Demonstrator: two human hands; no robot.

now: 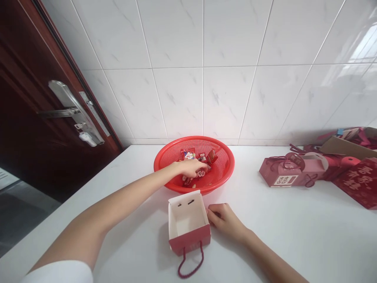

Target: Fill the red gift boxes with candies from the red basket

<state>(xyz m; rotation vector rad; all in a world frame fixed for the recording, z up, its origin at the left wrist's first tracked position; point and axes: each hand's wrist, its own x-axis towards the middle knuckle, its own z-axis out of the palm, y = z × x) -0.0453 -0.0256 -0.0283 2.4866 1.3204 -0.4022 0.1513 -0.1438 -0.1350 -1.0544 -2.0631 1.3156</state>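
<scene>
My left hand (pixel 191 168) reaches into a red plastic colander (pixel 160 155), its fingers closed around a red wrapped candy (pixel 201 172). More wrapped candies (pixel 212 156) lie scattered inside the colander, partly hidden by the hand. Just in front of it sits a small red gift box (pixel 190 240), open at the top, with a white inside and a dark red cord handle (pixel 191 274) hanging toward me. Against the table, to the right of this box, rests my right hand (pixel 226 221) in a loose fist. Its fingertips are at the box's right side, and no object shows in them.
Pink-red gift boxes (pixel 284 175) with handles stand on the white table (pixel 253 239) at the right. Beside them are a dark red box (pixel 357 182) and an open cardboard carton (pixel 347 146). A tiled wall (pixel 229 102) rises behind; a brown door (pixel 26 78) is at the left.
</scene>
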